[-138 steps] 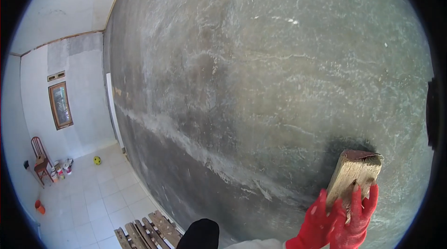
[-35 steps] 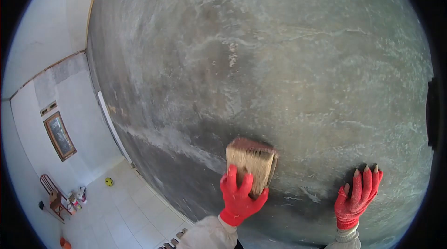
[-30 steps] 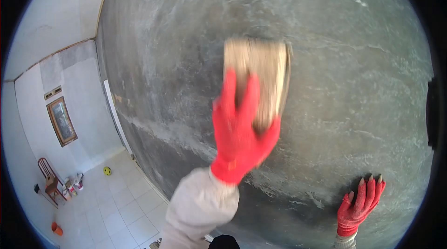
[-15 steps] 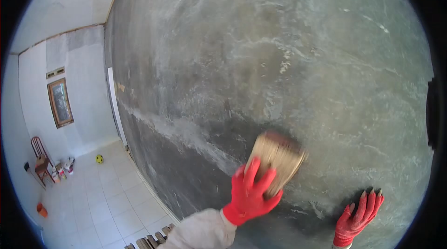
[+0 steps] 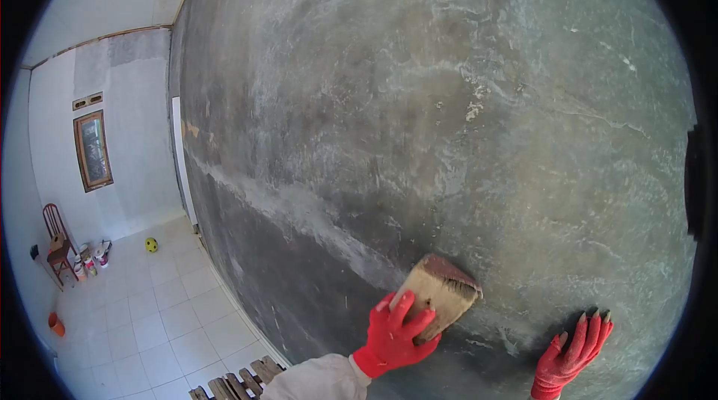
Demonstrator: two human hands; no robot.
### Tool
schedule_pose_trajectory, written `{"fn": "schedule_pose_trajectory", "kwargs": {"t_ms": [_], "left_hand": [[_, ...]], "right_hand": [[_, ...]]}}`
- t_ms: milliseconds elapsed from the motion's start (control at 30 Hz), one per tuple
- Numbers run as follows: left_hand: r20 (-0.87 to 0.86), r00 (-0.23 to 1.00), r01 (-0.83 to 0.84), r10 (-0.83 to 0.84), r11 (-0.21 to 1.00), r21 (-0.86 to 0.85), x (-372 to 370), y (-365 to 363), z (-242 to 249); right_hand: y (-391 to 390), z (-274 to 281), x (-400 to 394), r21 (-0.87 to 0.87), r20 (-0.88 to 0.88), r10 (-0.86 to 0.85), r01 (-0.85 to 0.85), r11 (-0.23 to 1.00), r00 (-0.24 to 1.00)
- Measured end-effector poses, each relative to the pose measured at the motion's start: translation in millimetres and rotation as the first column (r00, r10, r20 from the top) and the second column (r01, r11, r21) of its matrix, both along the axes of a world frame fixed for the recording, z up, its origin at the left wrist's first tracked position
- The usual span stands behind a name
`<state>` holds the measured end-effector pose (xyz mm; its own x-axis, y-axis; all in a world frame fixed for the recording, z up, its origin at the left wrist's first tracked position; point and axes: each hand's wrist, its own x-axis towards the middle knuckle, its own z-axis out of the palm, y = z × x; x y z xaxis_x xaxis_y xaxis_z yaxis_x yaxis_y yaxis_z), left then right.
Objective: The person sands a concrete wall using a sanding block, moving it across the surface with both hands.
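My left hand (image 5: 395, 336), in a red glove, grips a wooden sanding block (image 5: 437, 291). Reddish-brown sandpaper shows along the block's upper edge, and its underside faces the wall, hidden from me. The grey plastered wall (image 5: 359, 123) fills most of the view, with pale scuffs and a whitish streak running down toward the block. At the lower right, my right hand (image 5: 570, 355) wears a red glove with bare fingertips. It rests on the wall with fingers stretched out and holds nothing.
Wooden slats (image 5: 239, 383) lie below my left sleeve. Farther off on the tiled floor (image 5: 164, 325) are a yellow ball (image 5: 151, 244), a reddish chair (image 5: 58, 247), several paint containers (image 5: 88, 262) and an orange bucket (image 5: 56, 324). A small window (image 5: 93, 150) is in the white wall.
The sanding block has moved lower on the wall with my left hand and now appears sharper. My right hand stays on the wall. The view has shifted slightly.
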<state>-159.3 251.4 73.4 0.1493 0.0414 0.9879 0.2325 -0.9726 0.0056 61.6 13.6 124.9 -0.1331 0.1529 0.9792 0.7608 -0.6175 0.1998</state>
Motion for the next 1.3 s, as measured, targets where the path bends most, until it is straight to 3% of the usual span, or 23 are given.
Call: {"fn": "schedule_pose_trajectory", "kwargs": {"t_ms": [100,233,300,400,433,500,567,633,700,800,900,933,1033,1067,1167,1233,1300], "left_hand": [[0.002,1.0,-0.024,0.024,1.0,-0.008,-4.9,3.4,44.8],[0.158,0.986,-0.048,0.058,0.997,-0.067,-25.5,39.0,186.6],[0.253,0.964,-0.044,0.083,0.986,-0.158,-36.0,69.2,231.5],[0.347,0.927,-0.143,0.142,0.989,-0.023,-40.9,95.0,221.5],[0.227,0.962,-0.125,0.15,0.985,-0.121,-44.2,82.2,195.6],[0.085,0.989,-0.105,0.119,0.984,-0.146,-47.1,67.0,123.9],[0.076,0.99,-0.117,0.119,0.992,-0.039,-39.7,62.5,24.5],[0.094,0.993,-0.057,0.067,0.992,-0.108,-41.8,58.3,-16.7],[0.115,0.99,-0.075,0.082,0.995,-0.067,-42.8,63.2,19.8],[0.099,0.987,-0.129,0.128,0.992,0.002,-50.0,74.6,135.9],[0.233,0.969,-0.079,0.086,0.996,-0.037,-50.8,91.6,249.4],[0.294,0.952,-0.074,0.084,0.996,-0.046,-49.4,96.1,266.0],[0.257,0.961,-0.088,0.107,0.993,-0.085,-51.3,93.3,246.5],[0.204,0.974,-0.091,0.104,0.993,-0.071,-53.3,92.5,219.2],[0.102,0.988,-0.109,0.114,0.993,-0.054,-53.9,83.7,79.0],[0.137,0.984,-0.099,0.112,0.99,-0.098,-53.7,84.3,2.8],[0.142,0.982,-0.115,0.126,0.99,-0.079,-54.5,86.0,18.8]], "right_hand": [[-1.8,-1.4,2.6,-0.012,0.008,-0.025,0.025,1.0,1.0],[-2.9,10.6,-11.2,-0.042,0.016,-0.043,0.043,0.998,0.999],[1.6,31.2,-33.6,0.02,0.123,-0.015,0.013,1.0,0.992],[3.4,30.2,-36.6,0.039,0.104,-0.026,0.022,0.999,0.994],[4.3,31.1,-36.6,0.05,0.116,-0.015,0.009,0.999,0.993],[6.4,31.0,-35.8,0.059,0.124,0.001,-0.009,0.998,0.992],[6.1,31.6,-37.6,0.063,0.127,-0.001,-0.007,0.998,0.992],[6.4,31.4,-40.1,0.062,0.128,0.007,-0.015,0.998,0.992],[7.0,33.3,-40.2,0.059,0.141,-0.013,0.004,0.998,0.99],[9.0,33.8,-40.8,0.066,0.156,-0.023,0.012,0.998,0.987],[11.4,34.3,-40.3,0.065,0.176,-0.025,0.014,0.998,0.984],[10.5,34.3,-40.6,0.059,0.18,-0.018,0.007,0.998,0.983],[9.9,34.8,-45.3,0.047,0.145,-0.047,0.041,0.998,0.988],[10.0,34.7,-44.5,0.043,0.144,-0.044,0.039,0.998,0.989],[10.7,33.1,-40.0,0.061,0.168,-0.025,0.015,0.998,0.986],[8.7,31.2,-40.7,0.053,0.145,-0.046,0.039,0.998,0.988],[9.1,30.6,-41.3,0.055,0.145,-0.033,0.026,0.998,0.989]]}}
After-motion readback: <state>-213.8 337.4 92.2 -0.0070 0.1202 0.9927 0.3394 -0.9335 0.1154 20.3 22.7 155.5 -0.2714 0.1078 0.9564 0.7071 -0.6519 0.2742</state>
